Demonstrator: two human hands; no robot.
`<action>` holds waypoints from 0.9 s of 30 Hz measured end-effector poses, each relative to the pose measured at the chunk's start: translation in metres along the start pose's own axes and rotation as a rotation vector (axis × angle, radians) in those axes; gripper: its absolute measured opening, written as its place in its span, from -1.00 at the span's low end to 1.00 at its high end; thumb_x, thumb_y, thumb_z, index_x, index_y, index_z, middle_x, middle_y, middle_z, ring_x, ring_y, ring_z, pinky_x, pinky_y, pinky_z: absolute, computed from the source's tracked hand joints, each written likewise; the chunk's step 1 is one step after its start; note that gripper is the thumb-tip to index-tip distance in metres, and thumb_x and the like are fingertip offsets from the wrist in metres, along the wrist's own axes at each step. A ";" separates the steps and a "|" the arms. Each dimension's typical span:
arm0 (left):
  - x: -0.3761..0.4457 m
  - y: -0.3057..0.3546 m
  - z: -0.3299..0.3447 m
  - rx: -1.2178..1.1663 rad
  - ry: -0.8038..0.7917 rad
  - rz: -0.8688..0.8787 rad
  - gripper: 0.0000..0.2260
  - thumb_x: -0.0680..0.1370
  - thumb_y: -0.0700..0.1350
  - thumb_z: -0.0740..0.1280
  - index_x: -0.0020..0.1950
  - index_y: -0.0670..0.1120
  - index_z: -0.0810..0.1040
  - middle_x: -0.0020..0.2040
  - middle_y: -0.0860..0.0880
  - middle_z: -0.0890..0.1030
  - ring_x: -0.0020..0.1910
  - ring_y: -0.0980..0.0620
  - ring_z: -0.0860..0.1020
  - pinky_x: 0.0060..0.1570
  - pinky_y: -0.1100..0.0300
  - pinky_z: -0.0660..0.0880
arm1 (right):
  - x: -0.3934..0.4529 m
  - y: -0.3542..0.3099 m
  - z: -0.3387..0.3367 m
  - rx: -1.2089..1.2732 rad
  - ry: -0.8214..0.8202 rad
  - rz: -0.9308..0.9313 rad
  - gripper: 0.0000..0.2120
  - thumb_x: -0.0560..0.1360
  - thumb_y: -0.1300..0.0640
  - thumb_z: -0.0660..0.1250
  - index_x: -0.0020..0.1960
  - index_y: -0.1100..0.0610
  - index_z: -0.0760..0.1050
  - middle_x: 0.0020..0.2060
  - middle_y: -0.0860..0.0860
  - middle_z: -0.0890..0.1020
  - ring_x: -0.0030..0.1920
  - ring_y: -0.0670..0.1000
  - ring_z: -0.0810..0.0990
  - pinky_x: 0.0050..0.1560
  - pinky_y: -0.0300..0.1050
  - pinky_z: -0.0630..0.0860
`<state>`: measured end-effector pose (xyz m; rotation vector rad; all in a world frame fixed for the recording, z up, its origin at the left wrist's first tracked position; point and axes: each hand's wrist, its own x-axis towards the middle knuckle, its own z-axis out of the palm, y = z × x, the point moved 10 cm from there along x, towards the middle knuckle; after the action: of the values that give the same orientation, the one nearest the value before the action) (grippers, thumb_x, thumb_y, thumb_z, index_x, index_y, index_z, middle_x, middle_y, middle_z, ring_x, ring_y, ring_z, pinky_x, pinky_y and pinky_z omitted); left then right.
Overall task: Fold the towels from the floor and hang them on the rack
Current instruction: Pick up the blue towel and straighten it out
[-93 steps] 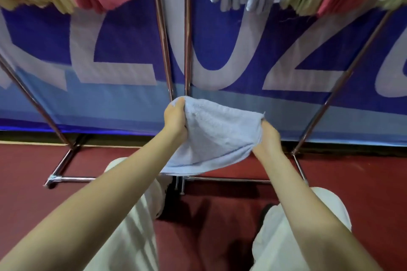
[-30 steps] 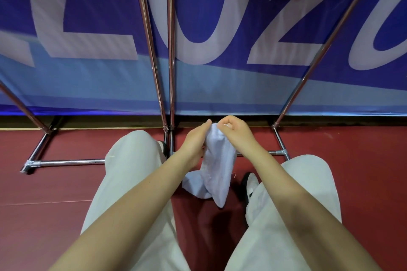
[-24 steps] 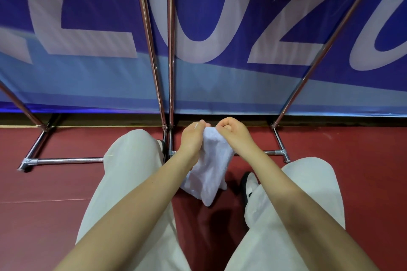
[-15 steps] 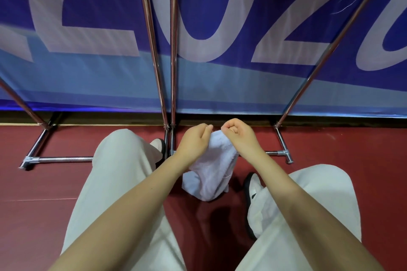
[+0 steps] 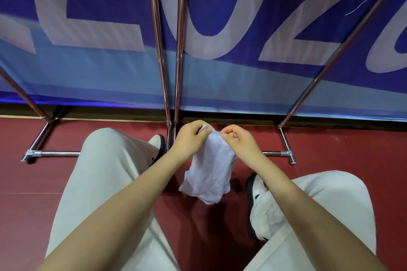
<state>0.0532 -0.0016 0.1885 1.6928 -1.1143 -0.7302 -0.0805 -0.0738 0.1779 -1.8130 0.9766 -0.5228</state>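
Towel hangs straight down from both hands, above the floor
Left hand (image 5: pixel 191 138) and right hand (image 5: pixel 239 141) pinch the pale blue towel (image 5: pixel 209 174) by its top edge with curled fingers; its long axis drops between the knees, rack (image 5: pixel 174 50) just beyond

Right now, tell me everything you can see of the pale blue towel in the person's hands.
The towel is a small, pale blue piece of soft terry-like cloth. It hangs bunched and creased, not flat, between the knees above the red floor. The left hand and the right hand pinch its top edge close together; its lower end dangles free.
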 end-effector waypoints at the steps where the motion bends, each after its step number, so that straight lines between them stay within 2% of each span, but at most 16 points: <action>1: 0.001 0.001 -0.003 0.012 0.017 0.021 -0.86 0.57 -0.21 0.29 -0.12 -0.08 0.63 -0.19 0.17 0.62 -0.18 0.32 0.53 -0.14 0.44 0.38 | 0.000 0.001 0.003 -0.001 -0.012 0.001 -0.94 0.52 0.21 0.31 -0.08 0.14 0.56 -0.30 0.03 0.54 -0.29 -0.12 0.45 -0.26 -0.31 0.37; 5: 0.000 0.010 -0.015 -0.006 0.113 0.090 -0.84 0.58 -0.21 0.28 -0.14 -0.05 0.61 -0.18 0.12 0.63 -0.18 0.25 0.54 -0.14 0.38 0.41 | -0.001 0.003 0.014 -0.073 -0.077 -0.034 -0.88 0.54 0.19 0.31 -0.17 0.18 0.49 -0.37 0.00 0.42 -0.37 -0.15 0.31 -0.34 -0.31 0.27; 9: 0.003 0.016 -0.054 -0.040 0.329 0.099 -0.86 0.59 -0.21 0.27 -0.14 -0.08 0.55 -0.23 0.16 0.56 -0.23 0.35 0.49 -0.16 0.41 0.36 | -0.007 0.016 0.027 -0.212 -0.145 -0.063 -0.70 0.56 0.16 0.27 -0.31 0.13 0.27 -0.40 -0.04 0.28 -0.39 -0.14 0.20 -0.36 -0.25 0.20; 11: 0.001 0.009 -0.079 -0.106 0.465 0.045 -0.86 0.59 -0.20 0.25 -0.15 -0.06 0.52 -0.25 0.16 0.53 -0.26 0.38 0.46 -0.17 0.42 0.35 | -0.011 0.036 0.036 -0.259 -0.198 -0.031 -0.70 0.57 0.12 0.26 -0.29 0.19 0.33 -0.37 -0.03 0.33 -0.35 -0.10 0.27 -0.30 -0.19 0.25; 13: -0.002 -0.002 -0.101 -0.189 0.576 -0.027 -0.85 0.59 -0.17 0.24 -0.16 -0.01 0.50 -0.25 0.15 0.52 -0.27 0.32 0.45 -0.16 0.31 0.37 | -0.015 0.057 0.039 -0.276 -0.231 0.023 -0.73 0.56 0.09 0.27 -0.24 0.23 0.42 -0.35 -0.03 0.40 -0.31 -0.09 0.33 -0.25 -0.12 0.30; 15: -0.005 -0.010 -0.119 -0.242 0.652 -0.069 -0.86 0.59 -0.16 0.23 -0.16 -0.02 0.47 -0.25 0.13 0.50 -0.24 0.23 0.44 -0.12 0.22 0.37 | -0.020 0.074 0.039 -0.317 -0.259 0.087 -0.71 0.55 0.08 0.27 -0.33 0.10 0.37 -0.40 -0.08 0.36 -0.35 -0.10 0.30 -0.28 -0.12 0.25; 18: -0.013 -0.017 -0.137 -0.299 0.727 -0.113 -0.87 0.59 -0.17 0.20 -0.13 -0.03 0.46 -0.22 0.09 0.50 -0.20 0.14 0.45 -0.12 0.24 0.39 | -0.025 0.088 0.032 -0.347 -0.268 0.152 -0.62 0.55 0.04 0.29 -0.38 0.03 0.23 -0.45 -0.09 0.30 -0.38 -0.09 0.24 -0.31 -0.12 0.18; 20: -0.016 -0.025 -0.141 -0.340 0.743 -0.153 -0.84 0.59 -0.18 0.19 -0.17 0.00 0.45 -0.21 0.09 0.50 -0.21 0.16 0.46 -0.13 0.30 0.41 | -0.025 0.088 0.024 -0.267 -0.248 0.198 -0.65 0.54 0.04 0.32 -0.38 0.05 0.30 -0.44 -0.08 0.36 -0.37 -0.10 0.30 -0.31 -0.15 0.24; 23: -0.017 -0.038 -0.144 -0.378 0.777 -0.211 -0.86 0.58 -0.16 0.18 -0.15 -0.02 0.45 -0.15 0.03 0.52 -0.12 0.04 0.48 -0.02 0.16 0.42 | -0.022 0.060 0.008 0.010 -0.158 0.212 -0.81 0.48 0.09 0.41 -0.26 0.13 0.51 -0.34 -0.06 0.53 -0.28 -0.09 0.46 -0.21 -0.19 0.39; 25: -0.020 -0.047 -0.142 -0.386 0.787 -0.272 -0.91 0.59 -0.16 0.18 -0.08 -0.09 0.45 -0.13 0.01 0.51 -0.08 0.01 0.46 -0.03 0.18 0.39 | -0.021 0.029 -0.003 0.205 -0.100 0.168 -0.85 0.47 0.14 0.42 -0.26 0.08 0.53 -0.34 -0.09 0.55 -0.27 -0.11 0.48 -0.19 -0.21 0.40; 27: -0.020 -0.049 -0.130 -0.468 0.735 -0.309 -0.89 0.58 -0.15 0.16 -0.07 -0.10 0.45 -0.08 0.02 0.59 -0.05 -0.01 0.51 -0.02 0.16 0.42 | -0.024 0.000 -0.014 0.348 -0.070 0.121 -0.86 0.49 0.15 0.39 -0.24 0.08 0.53 -0.34 -0.07 0.54 -0.25 -0.10 0.46 -0.18 -0.22 0.38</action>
<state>0.1722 0.0733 0.1914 1.5298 -0.1541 -0.4360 -0.1042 -0.0620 0.1856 -1.4432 0.8803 -0.5154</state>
